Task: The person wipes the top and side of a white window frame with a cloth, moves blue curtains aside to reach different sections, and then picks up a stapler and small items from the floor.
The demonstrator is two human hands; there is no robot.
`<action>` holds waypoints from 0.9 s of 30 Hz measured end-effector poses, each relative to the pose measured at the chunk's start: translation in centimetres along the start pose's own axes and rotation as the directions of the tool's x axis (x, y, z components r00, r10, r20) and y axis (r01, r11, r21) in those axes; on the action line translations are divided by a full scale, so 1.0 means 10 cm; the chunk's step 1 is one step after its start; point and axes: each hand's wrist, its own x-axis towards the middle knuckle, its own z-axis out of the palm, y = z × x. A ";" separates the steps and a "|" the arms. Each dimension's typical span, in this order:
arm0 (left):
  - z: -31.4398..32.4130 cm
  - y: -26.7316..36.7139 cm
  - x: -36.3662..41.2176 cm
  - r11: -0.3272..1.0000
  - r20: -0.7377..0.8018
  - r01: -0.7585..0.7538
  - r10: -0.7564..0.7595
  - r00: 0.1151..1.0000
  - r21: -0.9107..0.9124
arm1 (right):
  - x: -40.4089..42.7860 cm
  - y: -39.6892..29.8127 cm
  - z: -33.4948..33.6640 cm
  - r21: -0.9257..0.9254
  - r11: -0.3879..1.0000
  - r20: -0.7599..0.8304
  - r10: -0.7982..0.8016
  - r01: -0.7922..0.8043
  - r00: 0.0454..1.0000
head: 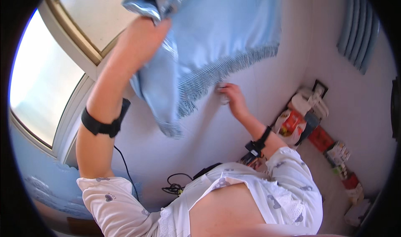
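My left hand (pixel 142 38) is raised high and closed on a bunched part of a light blue satin cloth (pixel 225 18). The cloth hangs down before the wall, with a gathered or fringed trim (pixel 225 65) along its lower edge and a folded corner drooping below my left hand. Below that trim, my right hand (pixel 234 96) pinches a small pale, partly clear object (pixel 224 97), too blurred to name. The right hand looks apart from the cloth. A black strap circles each forearm.
A window (pixel 40 90) with a pale frame is at the left. Plastic bags (pixel 291 124) and boxes (pixel 321 138) line the floor at the right. A ribbed blue panel (pixel 357 30) is at the upper right. Black cables (pixel 174 188) lie near my waist.
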 end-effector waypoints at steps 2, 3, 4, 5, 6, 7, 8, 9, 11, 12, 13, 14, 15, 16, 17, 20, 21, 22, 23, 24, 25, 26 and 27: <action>-0.10 0.09 -0.25 0.992 0.044 -0.006 0.011 0.999 -0.125 | 0.04 0.36 -0.47 0.242 0.940 -0.197 0.289 -0.240 0.937; -0.10 0.13 -0.34 0.971 0.049 -0.053 0.066 0.997 -0.231 | 0.09 0.48 -0.80 0.387 0.787 -0.218 0.584 -0.480 0.782; -0.06 0.18 -0.40 0.935 0.146 0.006 0.048 0.988 -0.354 | 0.16 0.56 -1.18 0.525 0.723 -0.290 0.649 -0.449 0.704; -0.03 0.22 -0.46 0.865 0.174 -0.018 0.121 0.977 -0.501 | 0.17 0.58 -1.56 0.284 0.803 -0.407 0.595 -0.523 0.693; 0.07 0.28 -0.52 0.780 0.254 0.034 0.161 0.954 -0.625 | 0.24 0.57 -1.93 0.336 0.874 -0.496 0.480 -0.350 0.723; 0.17 0.34 -0.58 0.687 0.299 0.072 0.217 0.929 -0.723 | 0.31 0.51 -2.26 0.379 0.887 -0.586 0.451 -0.264 0.674; 0.27 0.37 -0.66 0.622 0.349 0.117 0.265 0.899 -0.774 | 0.37 0.39 -2.58 0.437 0.871 -0.562 0.459 -0.225 0.688; 0.37 0.40 -0.75 0.577 0.415 0.191 0.284 0.865 -0.794 | 0.43 0.22 -2.85 0.484 0.839 -0.538 0.509 -0.248 0.672; 0.55 0.50 -0.90 0.644 0.424 0.186 0.237 0.874 -0.742 | 0.70 -0.18 -3.10 0.653 0.746 -0.533 0.577 -0.133 0.619; 0.59 0.49 -0.91 0.685 0.389 0.130 0.238 0.890 -0.717 | 0.85 -0.44 -3.18 0.711 0.702 -0.537 0.576 -0.037 0.616; 0.63 0.50 -0.92 0.746 0.415 0.130 0.209 0.885 -0.653 | 1.00 -0.73 -3.23 0.670 0.735 -0.526 0.566 -0.100 0.635; 0.65 0.50 -0.93 0.797 0.414 0.117 0.177 0.893 -0.593 | 1.17 -1.02 -3.23 0.613 0.779 -0.518 0.520 -0.129 0.680; 0.66 0.49 -0.92 0.835 0.374 0.006 0.241 0.896 -0.551 | 1.34 -1.33 -3.22 0.585 0.794 -0.511 0.516 -0.162 0.687; 0.67 0.47 -0.93 0.860 0.321 -0.102 0.293 0.901 -0.499 | 1.49 -1.63 -3.17 0.432 0.894 -0.489 0.341 -0.116 0.803; 0.66 0.44 -0.94 0.872 0.246 -0.218 0.350 0.904 -0.439 | 1.62 -1.93 -3.10 0.310 0.948 -0.450 0.210 -0.069 0.868; 0.63 0.34 -1.03 0.879 0.199 -0.246 0.349 0.916 -0.408 | 1.93 -2.62 -2.69 -0.024 1.000 -0.292 -0.010 0.003 0.956; 0.61 0.30 -1.08 0.893 0.253 -0.160 0.285 0.925 -0.421 | 2.01 -2.80 -2.52 -0.129 0.987 -0.213 -0.118 0.092 0.970; 0.57 0.26 -1.12 0.920 0.239 -0.178 0.271 0.932 -0.348 | 2.10 -2.94 -2.36 -0.219 0.975 -0.205 -0.074 0.028 0.976; 0.52 0.21 -1.18 0.933 0.264 -0.144 0.238 0.935 -0.330 | 2.20 -3.05 -2.18 -0.302 0.952 -0.170 -0.098 0.042 0.981; 0.45 0.15 -1.25 0.945 0.289 -0.105 0.198 0.937 -0.309 | 2.29 -3.16 -2.00 -0.364 0.924 -0.122 -0.175 0.120 0.977; 0.38 0.10 -1.31 0.955 0.293 -0.065 0.153 0.944 -0.289 | 2.40 -3.24 -1.86 -0.401 0.914 -0.109 -0.119 0.067 0.987; 0.32 0.07 -1.44 0.941 0.232 -0.092 0.175 0.957 -0.327 | 2.47 -3.33 -1.75 -0.429 0.901 -0.093 -0.120 0.069 0.988; 0.23 -0.02 -1.51 0.940 0.236 -0.088 0.173 0.956 -0.331 | 2.56 -3.42 -1.60 -0.458 0.884 -0.075 -0.141 0.092 0.987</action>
